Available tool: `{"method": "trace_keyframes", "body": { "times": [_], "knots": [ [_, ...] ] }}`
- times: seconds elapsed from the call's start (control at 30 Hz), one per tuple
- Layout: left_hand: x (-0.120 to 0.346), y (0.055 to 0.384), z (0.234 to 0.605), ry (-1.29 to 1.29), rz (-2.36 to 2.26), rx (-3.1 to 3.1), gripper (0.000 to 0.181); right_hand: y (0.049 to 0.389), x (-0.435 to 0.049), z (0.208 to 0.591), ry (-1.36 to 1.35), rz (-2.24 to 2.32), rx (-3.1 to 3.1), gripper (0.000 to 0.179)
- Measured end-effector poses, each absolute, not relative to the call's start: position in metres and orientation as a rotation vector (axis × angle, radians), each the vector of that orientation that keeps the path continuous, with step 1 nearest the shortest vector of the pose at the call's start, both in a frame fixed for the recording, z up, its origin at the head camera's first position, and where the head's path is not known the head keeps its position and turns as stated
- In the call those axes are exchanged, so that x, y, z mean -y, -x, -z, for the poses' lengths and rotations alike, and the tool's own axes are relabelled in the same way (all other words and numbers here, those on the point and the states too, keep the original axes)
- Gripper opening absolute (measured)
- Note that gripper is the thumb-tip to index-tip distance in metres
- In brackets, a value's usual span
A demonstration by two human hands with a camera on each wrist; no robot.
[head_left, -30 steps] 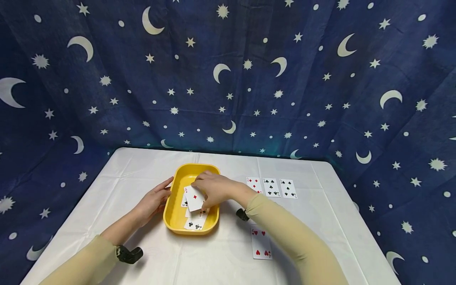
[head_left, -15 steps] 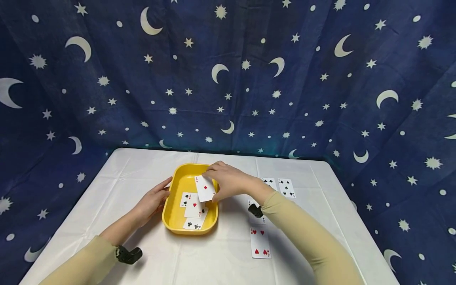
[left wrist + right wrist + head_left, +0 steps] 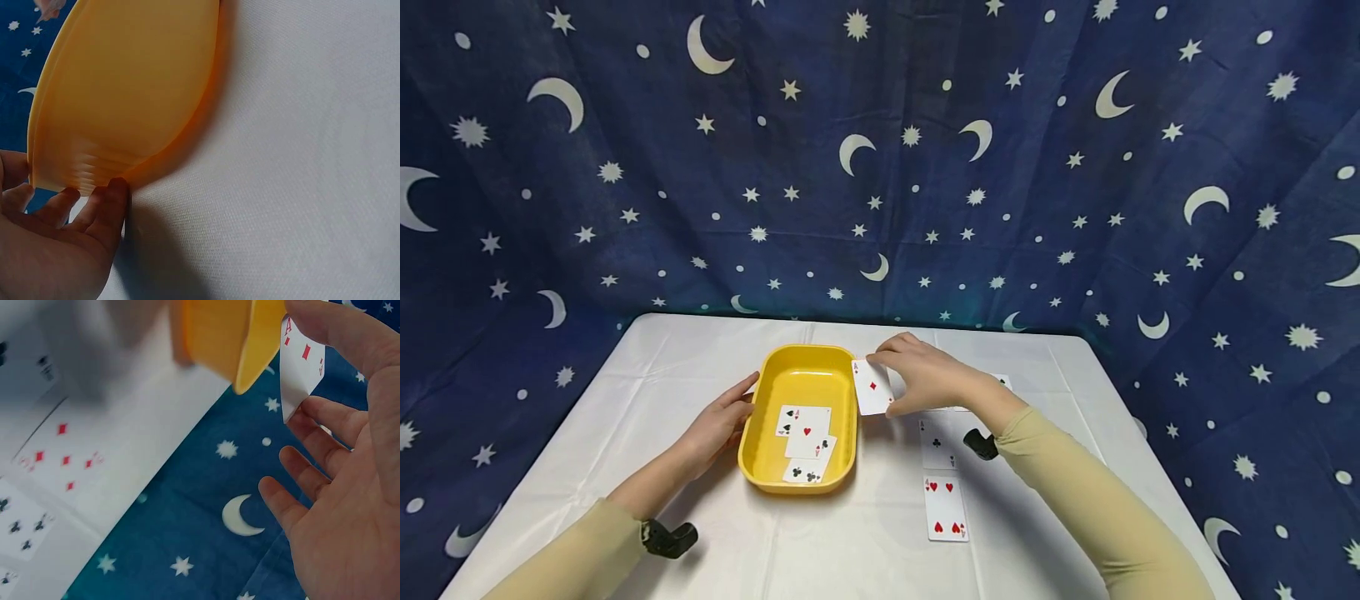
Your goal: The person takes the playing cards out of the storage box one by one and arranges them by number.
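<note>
My right hand [image 3: 925,375] pinches the ace of diamonds [image 3: 872,386] between thumb and fingertips, just beyond the right rim of the yellow tray [image 3: 745,450]. The right wrist view shows the card tilted up, the lower fingers spread free of it. My left hand [image 3: 718,425] rests its fingertips against the tray's left outer wall [image 3: 125,81], fingers relaxed. Inside the tray lie the ace of hearts [image 3: 807,431], overlapping a spade card [image 3: 785,421] and a club card [image 3: 805,472].
Right of the tray lie the ace of clubs [image 3: 934,442] and, nearer me, the four of hearts [image 3: 943,510]. Behind the right hand are the five of diamonds [image 3: 65,459] and a club card [image 3: 22,515]. A white cloth covers the table [image 3: 850,550]; a starry curtain [image 3: 805,233] hangs behind.
The right hand has lifted the ace of diamonds from the tray and carried it right, past the rim, uncovering the ace of hearts. The left hand stays against the tray.
</note>
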State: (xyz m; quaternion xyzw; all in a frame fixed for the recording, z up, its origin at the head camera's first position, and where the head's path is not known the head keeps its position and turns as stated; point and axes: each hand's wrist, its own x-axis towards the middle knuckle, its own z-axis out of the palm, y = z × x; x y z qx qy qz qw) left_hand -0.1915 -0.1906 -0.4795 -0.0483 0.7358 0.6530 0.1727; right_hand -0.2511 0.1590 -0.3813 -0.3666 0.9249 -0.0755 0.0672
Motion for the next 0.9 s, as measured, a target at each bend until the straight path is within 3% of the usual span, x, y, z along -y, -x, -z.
{"method": "trace_keyframes", "body": {
  "times": [0.9],
  "knots": [
    [0.192, 0.192, 0.481, 0.134, -1.854, -2.075, 0.066, 0.226, -0.268, 0.411, 0.897, 0.313, -2.864, 0.088]
  ]
}}
